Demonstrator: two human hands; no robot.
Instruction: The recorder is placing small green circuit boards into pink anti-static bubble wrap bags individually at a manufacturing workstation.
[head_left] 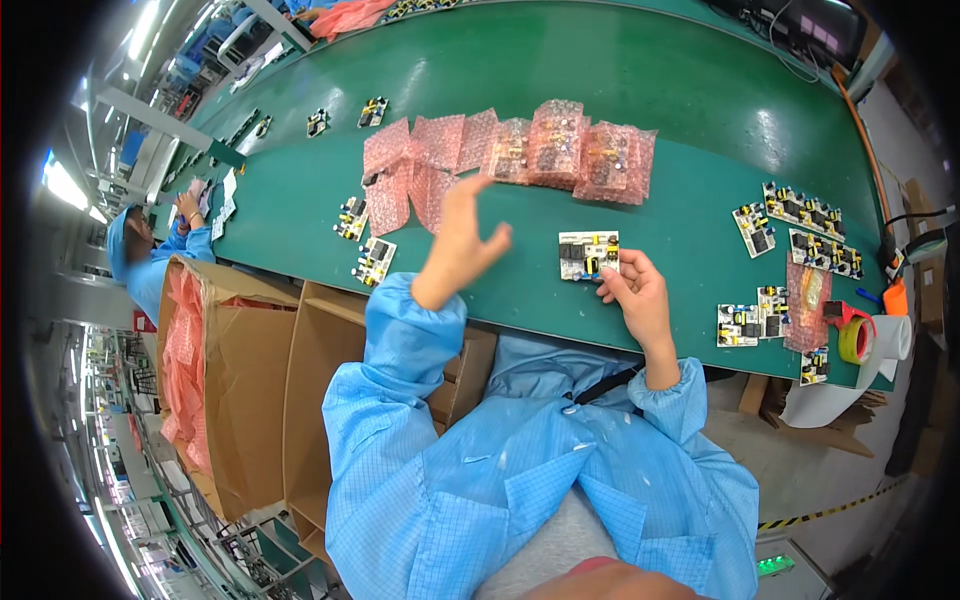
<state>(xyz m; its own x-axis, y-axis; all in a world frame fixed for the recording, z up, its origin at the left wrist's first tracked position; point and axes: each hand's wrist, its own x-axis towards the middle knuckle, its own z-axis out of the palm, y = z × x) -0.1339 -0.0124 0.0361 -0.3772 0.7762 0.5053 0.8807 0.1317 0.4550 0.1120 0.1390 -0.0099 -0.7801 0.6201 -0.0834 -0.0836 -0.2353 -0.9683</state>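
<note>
Closest in, the person's blue sleeves (pixel 520 480) came up from the lower edge toward a green worktop (pixel 650 110). The right hand (pixel 632 290) rested at the near edge of the worktop, its fingers (pixel 612 288) pinched on the lower right corner of a small white circuit board (pixel 588 254) that lay flat on the green surface. The left hand (pixel 462 240) was raised above the worktop just left of that board, fingers spread apart and holding nothing, pointing toward the row of pink bubble-wrap pouches (pixel 520 150) beyond. Left of the person stood an open cardboard box (pixel 250 400), lined with what looked like more pink wrap, though the view there was bent and dim. Two bare boards (pixel 365 240) lay near the left end of the pouches. Off to the right, well apart from the hands, more boards (pixel 800 225) sat in a cluster, with rolls of tape (pixel 858 338) near the worktop's edge. Far left, another person in blue (pixel 150 255) bent over the same worktop.
</note>
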